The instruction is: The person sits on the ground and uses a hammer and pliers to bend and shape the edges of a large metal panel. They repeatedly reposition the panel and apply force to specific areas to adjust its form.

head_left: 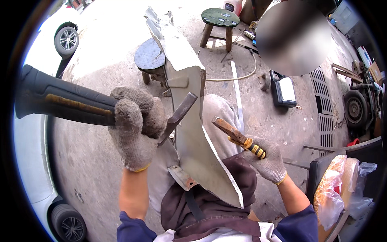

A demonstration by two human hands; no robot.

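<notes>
A long cream-white sheet-metal car body panel [187, 117] leans upright across my lap between my knees. Its far end is crumpled, and a small bracket [183, 177] with a rusty patch sits near its lower edge. My left hand [137, 125], in a grey knit glove, is closed round a hammer [72, 97] near its head. The black rubber handle points left and the curved metal end reaches over the panel. To the right of the panel, my gloved right hand [268, 157] grips rusty-jawed pliers [240, 137] with yellow-and-black handles, apart from the metal.
Two round wooden stools, a blue-topped one [150, 56] and a green-topped one [220, 18], stand beyond the panel. A black case [283, 90], a hose [242, 76] and a metal strip [238, 97] lie on concrete. White cars [30, 161] stand left; a floor grate [322, 105] runs right.
</notes>
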